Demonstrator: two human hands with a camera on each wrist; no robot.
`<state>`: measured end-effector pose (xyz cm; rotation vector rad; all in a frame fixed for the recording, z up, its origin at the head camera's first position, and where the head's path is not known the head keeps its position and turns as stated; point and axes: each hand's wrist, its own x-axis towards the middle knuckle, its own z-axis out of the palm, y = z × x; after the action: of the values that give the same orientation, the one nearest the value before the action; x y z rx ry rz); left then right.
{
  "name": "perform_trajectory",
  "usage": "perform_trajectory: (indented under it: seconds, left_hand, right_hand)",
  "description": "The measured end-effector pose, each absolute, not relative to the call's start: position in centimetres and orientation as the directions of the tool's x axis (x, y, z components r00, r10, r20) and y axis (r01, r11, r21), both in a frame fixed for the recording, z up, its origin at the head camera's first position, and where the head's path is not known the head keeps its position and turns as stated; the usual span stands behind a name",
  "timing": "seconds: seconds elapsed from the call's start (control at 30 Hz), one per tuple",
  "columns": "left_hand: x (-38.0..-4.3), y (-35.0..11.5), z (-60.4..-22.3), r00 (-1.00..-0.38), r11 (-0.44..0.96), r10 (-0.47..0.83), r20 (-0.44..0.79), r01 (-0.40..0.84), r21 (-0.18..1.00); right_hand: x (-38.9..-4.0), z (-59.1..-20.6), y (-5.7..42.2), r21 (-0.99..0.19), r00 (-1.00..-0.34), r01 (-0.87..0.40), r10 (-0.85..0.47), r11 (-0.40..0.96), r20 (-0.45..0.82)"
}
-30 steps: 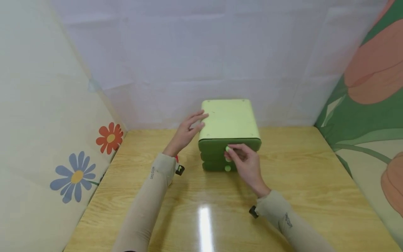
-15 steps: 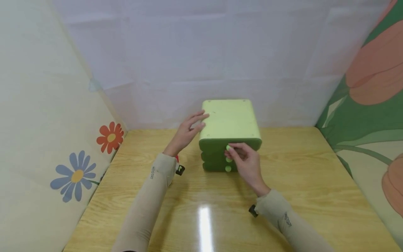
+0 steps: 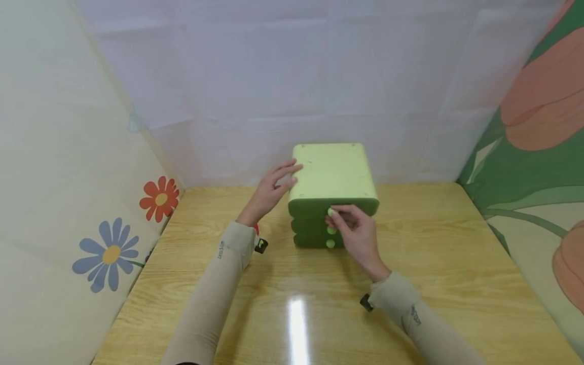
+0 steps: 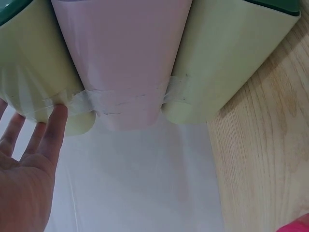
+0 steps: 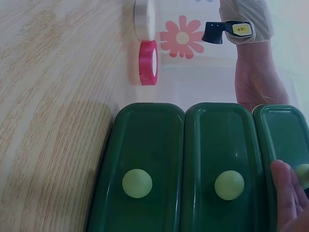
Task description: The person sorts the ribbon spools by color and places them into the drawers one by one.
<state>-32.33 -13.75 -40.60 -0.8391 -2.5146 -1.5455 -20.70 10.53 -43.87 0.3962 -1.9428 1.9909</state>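
A small drawer cabinet (image 3: 335, 172) with a pale green top and dark green drawer fronts stands on the table. My right hand (image 3: 360, 241) pinches the round light-green knob (image 3: 330, 212) of the top drawer (image 3: 307, 207), whose front sits against the cabinet body. Two more knobs show below, on the middle drawer (image 5: 222, 140) and bottom drawer (image 5: 147, 140). My left hand (image 3: 269, 195) rests its extended fingers on the cabinet's left upper edge. In the left wrist view, those fingers touch the pale green side (image 4: 34, 72), beside a pink middle section (image 4: 123, 53) with clear tape across.
A pink roll (image 5: 148, 63) and a white roll (image 5: 145, 19) stand left of the cabinet, mostly hidden behind my left wrist in the head view. A white sheet (image 3: 296, 91) hangs behind the wooden table (image 3: 255, 324). Flower-printed sheets stand at both sides.
The top drawer has slid slightly inward, and the thin dark gap under the cabinet top has closed. My right hand moved forward a little with the knob; the left hand stayed in place.
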Motion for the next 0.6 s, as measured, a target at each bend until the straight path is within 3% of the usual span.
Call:
perform_trajectory:
  seconds: [0.6]
  left_hand:
    - [-32.49, -13.7, -40.7, -0.853, 0.342, 0.405, 0.329, 0.475, 0.811]
  right_hand:
    - [-20.66, -44.28, 10.4, -0.888, -0.887, -0.46, 0.047, 0.012, 0.46]
